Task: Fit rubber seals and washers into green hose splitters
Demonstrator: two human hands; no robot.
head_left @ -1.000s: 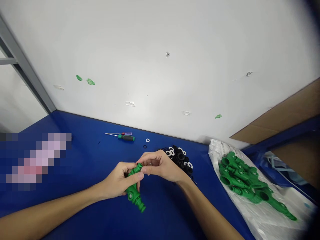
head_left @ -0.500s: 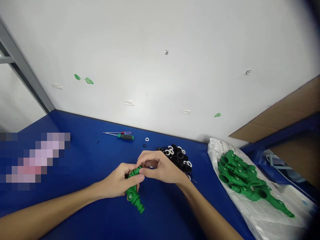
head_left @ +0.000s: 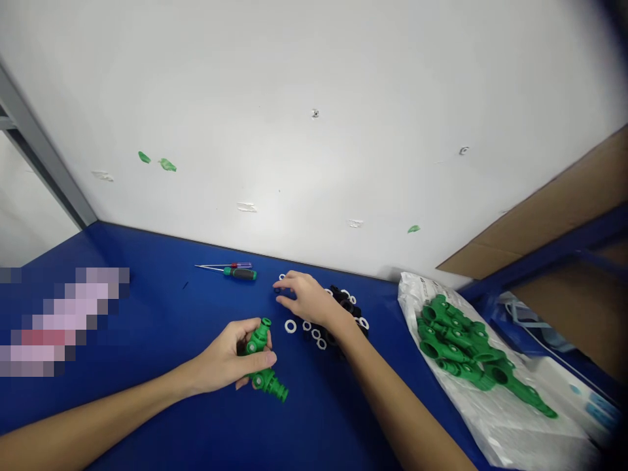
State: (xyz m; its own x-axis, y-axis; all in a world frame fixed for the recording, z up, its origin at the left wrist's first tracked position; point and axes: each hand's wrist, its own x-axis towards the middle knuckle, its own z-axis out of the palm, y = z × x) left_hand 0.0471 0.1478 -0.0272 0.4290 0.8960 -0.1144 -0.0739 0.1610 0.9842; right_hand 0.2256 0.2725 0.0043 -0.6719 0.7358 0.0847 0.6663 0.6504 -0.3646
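Observation:
My left hand (head_left: pixel 235 358) is wrapped around a green plastic fitting (head_left: pixel 262 360) just above the blue table (head_left: pixel 147 314). My right hand (head_left: pixel 305 296) reaches forward over the table, its fingertips curled and pinching at small black and white rings (head_left: pixel 280 280) near the wall. Beside it lies a pile of black and white rings (head_left: pixel 343 307), with a few white rings (head_left: pixel 307 326) scattered in front of the wrist. What the fingertips hold, if anything, is too small to make out.
Two screwdrivers (head_left: pixel 230 270) lie near the wall at the back. A white plastic bag (head_left: pixel 471 399) on the right carries a heap of green fittings (head_left: pixel 466 347). A cardboard box (head_left: pixel 554 209) stands at the far right. A blurred patch covers the left.
My right hand has left the green fitting and reached forward to the small rings by the wall. The left hand has turned the fitting and kept hold of it. Several white rings now show.

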